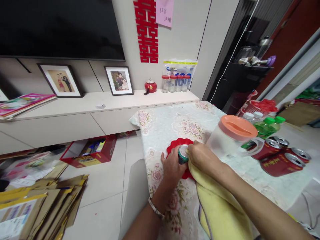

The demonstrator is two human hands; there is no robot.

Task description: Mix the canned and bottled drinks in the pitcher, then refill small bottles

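Observation:
My left hand is wrapped round a green can with a silver top, which it holds over a red scalloped dish. Against the can's right side, my right hand grips a yellow cloth. Most of the cloth hangs down over the flowered tablecloth towards me. Fingers of both hands cover much of the can, and its lower part is hidden. Just beyond my right hand stands a clear pitcher with an orange lid.
Red cans and green-capped bottles stand on the table's right. A low white cabinet runs along the wall, bearing photo frames and glass jars. Flattened cardboard packages and a red box lie on the floor at left.

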